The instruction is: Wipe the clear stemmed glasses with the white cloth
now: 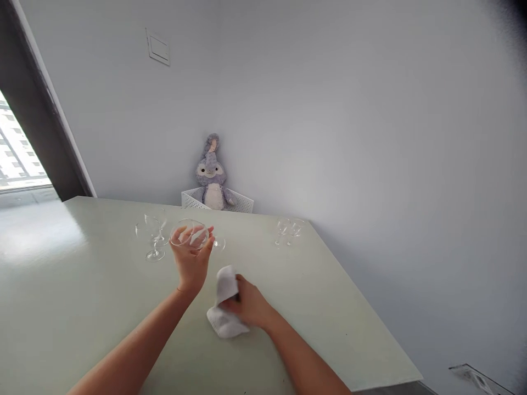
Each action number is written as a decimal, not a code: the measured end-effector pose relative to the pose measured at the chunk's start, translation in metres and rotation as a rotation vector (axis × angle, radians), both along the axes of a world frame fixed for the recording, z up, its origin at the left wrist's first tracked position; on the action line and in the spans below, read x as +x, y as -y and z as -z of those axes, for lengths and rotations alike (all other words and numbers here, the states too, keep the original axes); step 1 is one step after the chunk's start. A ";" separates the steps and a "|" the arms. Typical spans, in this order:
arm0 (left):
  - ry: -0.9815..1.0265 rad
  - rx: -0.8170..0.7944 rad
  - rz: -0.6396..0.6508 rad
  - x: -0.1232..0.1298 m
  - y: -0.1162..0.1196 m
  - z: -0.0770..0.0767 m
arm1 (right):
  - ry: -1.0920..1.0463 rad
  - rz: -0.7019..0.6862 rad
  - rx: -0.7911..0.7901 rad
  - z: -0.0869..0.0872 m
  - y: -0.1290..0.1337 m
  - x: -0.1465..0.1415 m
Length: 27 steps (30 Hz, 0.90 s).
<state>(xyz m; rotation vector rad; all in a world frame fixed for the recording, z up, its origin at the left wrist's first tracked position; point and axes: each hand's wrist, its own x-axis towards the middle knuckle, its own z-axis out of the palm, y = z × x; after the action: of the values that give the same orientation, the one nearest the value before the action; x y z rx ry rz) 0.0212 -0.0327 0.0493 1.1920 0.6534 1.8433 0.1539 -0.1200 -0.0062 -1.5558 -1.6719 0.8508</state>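
Observation:
My left hand (191,264) is closed around the bowl of a clear wine glass (190,233), held tilted above the table. Its open rim faces me, and the round foot shows to the right of my fingers. Low over the tabletop, my right hand (250,300) grips a white cloth (227,323); part of it sticks up past the fingers and the rest hangs below. The cloth and the glass are apart. Left of my left hand, other clear stemmed glasses (155,253) stand upright close together.
Two smaller stemmed glasses (282,227) stand near the far right of the pale green table (337,329). Behind the far edge, a grey plush toy (211,175) sits in a white perforated basket (245,204) in the wall corner. A window (20,148) is at left.

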 end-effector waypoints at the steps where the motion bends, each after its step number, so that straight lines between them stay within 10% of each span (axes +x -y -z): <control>1: -0.022 0.005 -0.001 -0.002 0.000 -0.001 | 0.122 -0.050 0.002 -0.006 0.003 0.002; 9: -0.191 -0.119 0.255 0.021 0.026 0.010 | 0.286 0.228 0.289 -0.046 0.001 0.019; 16: -0.281 -0.215 0.440 0.049 0.052 0.000 | 0.099 0.311 0.288 -0.020 -0.014 0.028; 27: -0.063 -0.296 0.026 -0.026 0.031 0.025 | 0.165 0.754 0.129 0.018 -0.030 0.166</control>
<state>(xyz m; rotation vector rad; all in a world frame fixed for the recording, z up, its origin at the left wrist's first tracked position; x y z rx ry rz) -0.0049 -0.0632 0.0246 1.0590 0.9074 1.6255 0.3197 -0.0902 -0.0238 -1.9885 -1.0581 0.2191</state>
